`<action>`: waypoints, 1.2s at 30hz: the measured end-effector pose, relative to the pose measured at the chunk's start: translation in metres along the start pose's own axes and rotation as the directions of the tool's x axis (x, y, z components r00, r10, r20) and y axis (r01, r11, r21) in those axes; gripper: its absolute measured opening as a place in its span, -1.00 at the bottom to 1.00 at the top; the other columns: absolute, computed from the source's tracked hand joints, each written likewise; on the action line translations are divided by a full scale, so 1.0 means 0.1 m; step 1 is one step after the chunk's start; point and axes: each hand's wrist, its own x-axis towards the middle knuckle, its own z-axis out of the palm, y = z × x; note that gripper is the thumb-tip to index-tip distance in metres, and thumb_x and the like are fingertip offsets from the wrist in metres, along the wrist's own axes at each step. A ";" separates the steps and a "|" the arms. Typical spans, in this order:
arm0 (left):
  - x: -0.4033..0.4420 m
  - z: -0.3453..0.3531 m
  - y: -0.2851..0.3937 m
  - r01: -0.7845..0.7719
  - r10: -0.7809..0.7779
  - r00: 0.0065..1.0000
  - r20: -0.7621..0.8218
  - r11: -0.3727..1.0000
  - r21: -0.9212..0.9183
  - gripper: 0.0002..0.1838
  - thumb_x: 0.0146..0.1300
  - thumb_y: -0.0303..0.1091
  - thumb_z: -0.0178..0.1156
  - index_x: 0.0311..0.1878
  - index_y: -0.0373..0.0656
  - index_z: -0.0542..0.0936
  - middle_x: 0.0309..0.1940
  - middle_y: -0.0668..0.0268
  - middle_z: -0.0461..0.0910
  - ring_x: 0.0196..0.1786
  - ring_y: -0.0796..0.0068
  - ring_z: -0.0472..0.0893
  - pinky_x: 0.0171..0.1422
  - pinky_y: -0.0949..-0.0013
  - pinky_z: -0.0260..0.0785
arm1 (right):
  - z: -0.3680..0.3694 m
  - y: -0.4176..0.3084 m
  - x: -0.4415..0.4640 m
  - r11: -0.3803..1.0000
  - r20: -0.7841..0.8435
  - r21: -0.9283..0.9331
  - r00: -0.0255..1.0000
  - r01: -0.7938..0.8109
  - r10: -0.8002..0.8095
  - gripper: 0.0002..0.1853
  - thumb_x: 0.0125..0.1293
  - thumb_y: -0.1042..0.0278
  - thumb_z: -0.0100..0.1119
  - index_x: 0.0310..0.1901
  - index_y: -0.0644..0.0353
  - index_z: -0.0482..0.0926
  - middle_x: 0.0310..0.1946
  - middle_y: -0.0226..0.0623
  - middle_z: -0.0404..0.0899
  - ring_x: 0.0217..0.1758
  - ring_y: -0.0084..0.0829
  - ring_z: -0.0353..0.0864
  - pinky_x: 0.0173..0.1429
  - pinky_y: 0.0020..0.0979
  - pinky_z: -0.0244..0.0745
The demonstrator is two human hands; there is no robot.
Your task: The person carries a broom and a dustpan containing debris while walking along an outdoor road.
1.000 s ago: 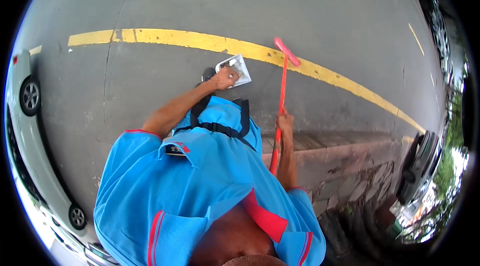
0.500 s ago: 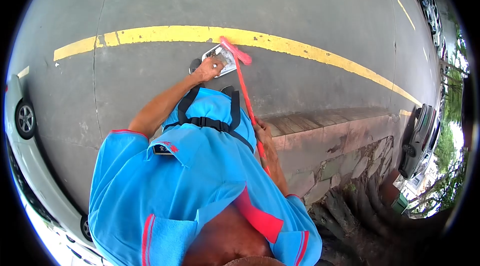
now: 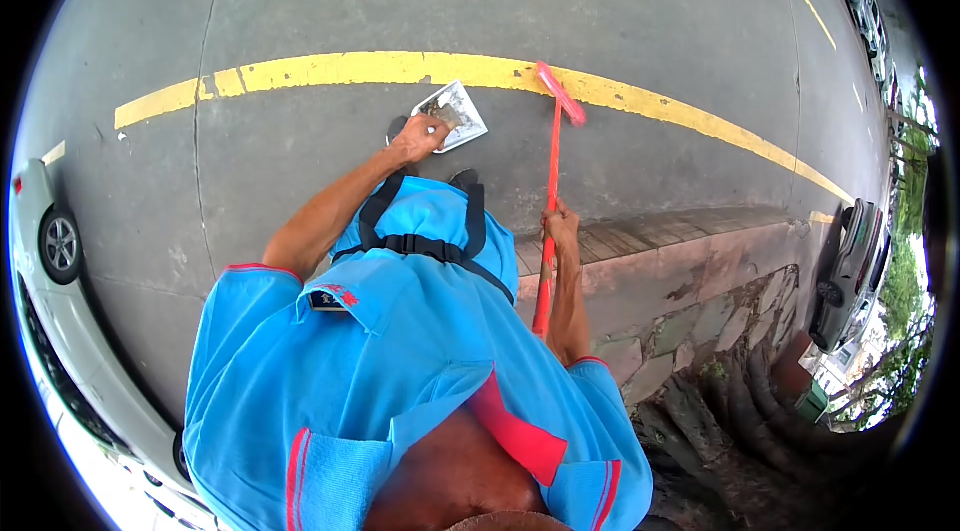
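Note:
My left hand [image 3: 420,136] is closed around the handle of a white dustpan [image 3: 472,130], held low over the pavement in front of my feet. Dark and pale bits of debris lie in the pan. My right hand [image 3: 562,225] grips the long red handle of a broom [image 3: 554,163]. The broom's pinkish-red head rests at the yellow line, to the right of the dustpan and apart from it. Part of the dustpan's handle is hidden by my fingers.
A yellow painted line [image 3: 330,68] curves across the grey pavement [image 3: 400,1]. At right runs a low stone-faced wall [image 3: 650,269] with thick tree roots [image 3: 720,421] behind it. Parked are a pale car [image 3: 95,341] at left and a dark car [image 3: 850,276] at right.
My right hand has swung outward to the right with the broom, so its head has moved away from beside the dustpan. The dustpan has turned and shifted slightly right.

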 end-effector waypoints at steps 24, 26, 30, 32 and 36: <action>0.03 0.08 -0.12 -0.074 0.071 0.996 -0.048 0.995 -0.065 -0.60 0.20 -0.22 -0.05 -0.63 -0.32 0.50 -0.68 0.27 0.48 -0.56 0.49 0.43 -0.39 0.36 0.31 | 0.08 -0.09 -0.63 0.989 0.156 0.113 0.985 -0.090 0.072 -0.42 0.07 0.56 0.09 0.22 0.26 0.38 -0.65 -0.33 0.44 -0.76 -0.53 0.35 -0.73 -0.49 0.20; 0.03 0.08 -0.19 -0.099 0.097 0.995 -0.036 0.993 -0.070 -0.60 0.20 -0.22 -0.04 -0.63 -0.32 0.50 -0.67 0.27 0.49 -0.56 0.49 0.43 -0.40 0.37 0.31 | 0.15 -0.02 -0.42 0.998 0.088 0.045 0.995 -0.044 0.040 -0.44 0.09 0.53 0.10 0.22 0.22 0.40 -0.66 -0.35 0.43 -0.79 -0.53 0.32 -0.75 -0.48 0.19; 0.01 0.07 -0.17 -0.091 0.089 0.995 -0.045 0.994 -0.056 -0.55 0.26 -0.16 -0.01 -0.62 -0.33 0.51 -0.69 0.28 0.47 -0.57 0.52 0.43 -0.43 0.38 0.29 | 0.24 0.11 -0.14 0.997 0.118 -0.064 0.993 0.035 -0.027 -0.41 0.08 0.52 0.12 0.24 0.19 0.39 -0.67 -0.34 0.44 -0.74 -0.51 0.39 -0.70 -0.45 0.26; 0.07 0.05 -0.14 -0.099 0.097 0.994 -0.041 0.994 -0.054 -0.52 0.28 -0.13 0.00 -0.62 -0.33 0.52 -0.69 0.28 0.46 -0.57 0.52 0.42 -0.44 0.39 0.28 | 0.29 0.13 -0.16 0.984 0.171 -0.178 0.985 0.033 -0.002 -0.41 0.09 0.51 0.12 0.24 0.19 0.38 -0.63 -0.30 0.49 -0.67 -0.51 0.46 -0.62 -0.44 0.34; 0.06 0.05 -0.21 -0.048 0.044 0.998 -0.035 0.990 -0.135 -0.59 0.19 -0.20 -0.01 -0.63 -0.32 0.54 -0.71 0.26 0.48 -0.61 0.52 0.43 -0.46 0.39 0.28 | 0.31 0.50 -0.47 0.944 0.138 -0.294 0.984 0.149 -0.112 -0.41 0.06 0.50 0.13 0.23 0.22 0.40 -0.53 -0.21 0.58 -0.56 -0.53 0.53 -0.53 -0.47 0.39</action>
